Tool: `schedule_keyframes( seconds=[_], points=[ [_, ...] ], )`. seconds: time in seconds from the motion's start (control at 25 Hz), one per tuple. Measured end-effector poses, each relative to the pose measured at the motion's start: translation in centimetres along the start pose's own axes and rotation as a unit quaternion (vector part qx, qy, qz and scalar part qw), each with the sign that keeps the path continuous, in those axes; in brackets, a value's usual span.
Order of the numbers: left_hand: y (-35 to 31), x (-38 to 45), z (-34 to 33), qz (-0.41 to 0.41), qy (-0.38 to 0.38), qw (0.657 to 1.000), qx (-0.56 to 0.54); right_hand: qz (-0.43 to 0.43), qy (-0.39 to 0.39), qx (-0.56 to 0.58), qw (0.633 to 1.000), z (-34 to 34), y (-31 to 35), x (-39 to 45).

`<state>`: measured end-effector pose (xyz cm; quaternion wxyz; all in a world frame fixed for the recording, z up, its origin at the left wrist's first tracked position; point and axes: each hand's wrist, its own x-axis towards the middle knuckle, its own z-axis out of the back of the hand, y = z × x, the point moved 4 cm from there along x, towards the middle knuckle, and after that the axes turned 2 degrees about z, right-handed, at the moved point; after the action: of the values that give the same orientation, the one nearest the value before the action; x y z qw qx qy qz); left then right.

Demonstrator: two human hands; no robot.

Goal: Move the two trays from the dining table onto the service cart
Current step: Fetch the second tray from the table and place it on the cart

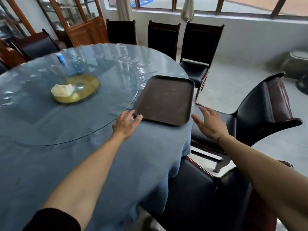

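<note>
A dark brown rectangular tray [165, 99] lies flat at the right edge of the round dining table [83, 155], which has a blue cloth under clear plastic. My left hand [125, 124] is open over the cloth, its fingertips at the tray's near left corner. My right hand [210, 124] is open with fingers spread, hovering just beyond the tray's near right corner, past the table edge and above a chair seat. Neither hand holds anything. Only one tray is visible, and no service cart is in view.
A glass turntable [50, 114] covers the table's middle, carrying a gold dish [86, 90] with folded tissue and a blurred blue bottle [61, 59]. Dark chairs [263, 107] ring the table, one right below my right arm. A wooden cabinet [83, 22] stands at the back left.
</note>
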<state>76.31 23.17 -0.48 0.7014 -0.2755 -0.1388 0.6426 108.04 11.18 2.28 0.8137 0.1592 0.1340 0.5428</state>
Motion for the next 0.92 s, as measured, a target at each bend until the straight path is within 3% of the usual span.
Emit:
schedule_keyframes(
  seconds=[0.28, 0.56, 0.92],
  points=[
    [1.7, 13.7, -1.0, -0.038, 0.06, 0.997, 0.03, -0.065, 0.008, -0.007, 0.998, -4.0, 0.6, 9.2],
    [1.4, 25.7, -4.3, 0.009, 0.119, 0.991, -0.061, -0.129, 0.004, 0.052, 0.99, -8.3, -1.9, 18.1],
    [0.6, 34.5, -8.7, 0.033, 0.194, 0.98, -0.032, -0.178, 0.008, 0.153, 0.972, -14.6, -3.8, 25.3]
  ],
)
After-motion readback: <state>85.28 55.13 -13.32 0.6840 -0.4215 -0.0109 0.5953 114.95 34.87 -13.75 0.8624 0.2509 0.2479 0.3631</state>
